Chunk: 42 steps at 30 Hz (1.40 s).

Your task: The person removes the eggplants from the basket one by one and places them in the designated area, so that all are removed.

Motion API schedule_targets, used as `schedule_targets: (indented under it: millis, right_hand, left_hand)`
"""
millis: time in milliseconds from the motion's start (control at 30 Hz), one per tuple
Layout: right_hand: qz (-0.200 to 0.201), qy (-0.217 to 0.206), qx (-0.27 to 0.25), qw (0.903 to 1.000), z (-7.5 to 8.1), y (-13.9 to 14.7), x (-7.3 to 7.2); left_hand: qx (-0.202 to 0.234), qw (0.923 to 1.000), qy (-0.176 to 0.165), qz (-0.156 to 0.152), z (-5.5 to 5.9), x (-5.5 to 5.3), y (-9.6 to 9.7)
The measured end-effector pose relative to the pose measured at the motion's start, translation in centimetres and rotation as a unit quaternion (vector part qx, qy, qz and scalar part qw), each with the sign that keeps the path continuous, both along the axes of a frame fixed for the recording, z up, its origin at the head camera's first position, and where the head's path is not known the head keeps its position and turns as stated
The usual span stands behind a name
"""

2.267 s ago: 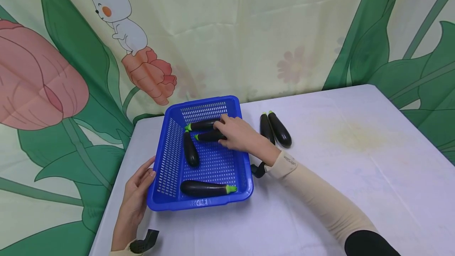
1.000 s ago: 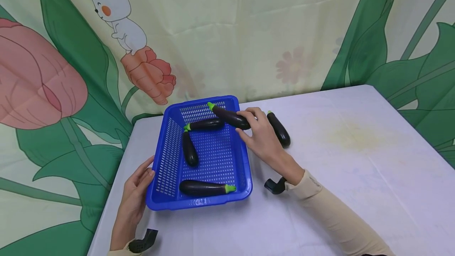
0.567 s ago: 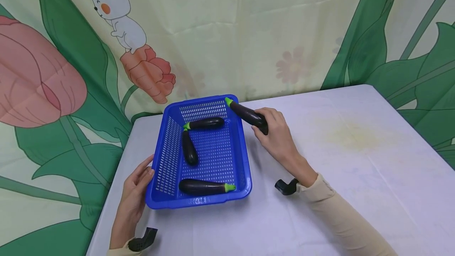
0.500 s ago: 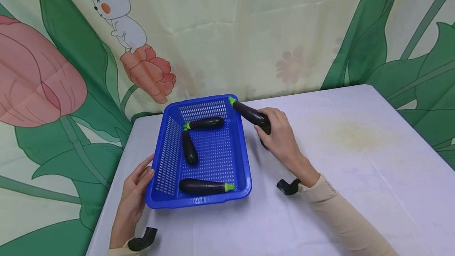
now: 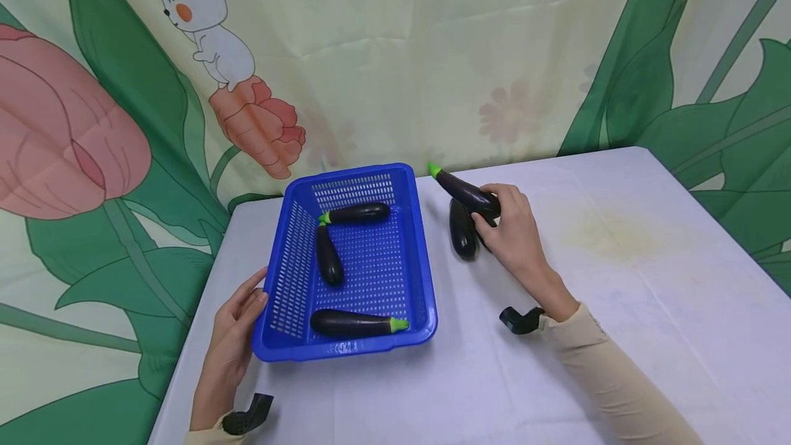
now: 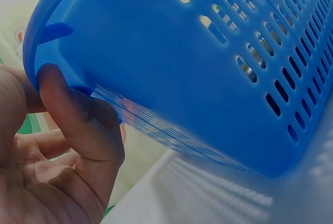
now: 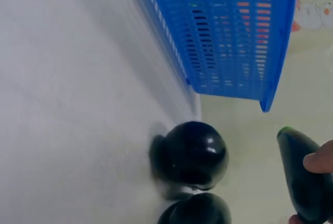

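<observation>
My right hand [image 5: 513, 232] grips a dark purple eggplant [image 5: 463, 194] by its thick end, the green stem pointing up and to the left. It is held over two other eggplants on the table; the left one [image 5: 462, 231] shows well, while the other is mostly behind the hand. In the right wrist view the held eggplant [image 7: 299, 172] sits at the right edge. My left hand [image 5: 231, 342] holds the blue plastic basket [image 5: 429, 280] at its left rim, fingers curled at the rim [image 6: 39, 37] in the left wrist view.
Inside the basket lie three eggplants: one at the back [image 5: 358, 213], one on the left [image 5: 329, 256] and one along the front [image 5: 352, 323]. A white cloth [image 5: 618, 335] covers the table. Behind it hangs a printed curtain [image 5: 383, 74].
My right hand has lifted one eggplant out of the basket and carried it right, past the rim, to above the two on the table. My left hand stays at the basket.
</observation>
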State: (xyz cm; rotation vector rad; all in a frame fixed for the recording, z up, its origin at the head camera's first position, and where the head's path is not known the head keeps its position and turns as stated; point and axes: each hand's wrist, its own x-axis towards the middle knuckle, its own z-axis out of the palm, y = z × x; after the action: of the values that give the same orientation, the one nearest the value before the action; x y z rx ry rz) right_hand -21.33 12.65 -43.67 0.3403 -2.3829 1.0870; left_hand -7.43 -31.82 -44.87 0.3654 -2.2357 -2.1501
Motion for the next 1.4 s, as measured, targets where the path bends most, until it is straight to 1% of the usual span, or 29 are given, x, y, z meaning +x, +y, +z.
schedule_targets:
  millis: [233,400,500,633,767,1033,1233,1400]
  right_hand:
    - [-0.023,-0.059,-0.014,0.9979,-0.2,1.9,-0.4]
    - [-0.046,-0.087,-0.009,0.9951,-0.1,3.4,-0.6]
    - [-0.05,-0.114,-0.005,0.9922,0.1,4.3,-0.8]
    - [-0.047,-0.16,0.007,0.986,0.3,5.6,-1.0]
    - [-0.044,-0.2,0.02,0.9785,0.2,6.5,-1.3]
    - [-0.029,-0.267,0.046,0.9621,-0.9,7.5,-1.7]
    - [-0.012,-0.3,0.053,0.9523,-1.3,7.9,-1.9]
    - [0.005,-0.319,0.056,0.9462,-1.5,8.0,-2.1]
  left_hand:
    - [0.004,1.0,-0.001,-0.003,-0.1,0.0,-0.1]
    - [0.002,1.0,-0.001,-0.001,-0.1,0.0,-0.1]
    - [0.005,1.0,-0.002,-0.001,-0.1,-0.1,0.0]
    - [0.004,1.0,-0.003,0.0,-0.2,-0.2,0.0]
    - [-0.002,1.0,-0.005,0.001,-0.2,-0.2,0.1]
    - [-0.005,0.9999,-0.009,0.003,0.0,-0.1,0.0]
    - [-0.008,0.9999,-0.006,0.004,0.0,-0.2,0.0]
    - [-0.009,0.9999,-0.003,0.004,-0.1,-0.2,0.0]
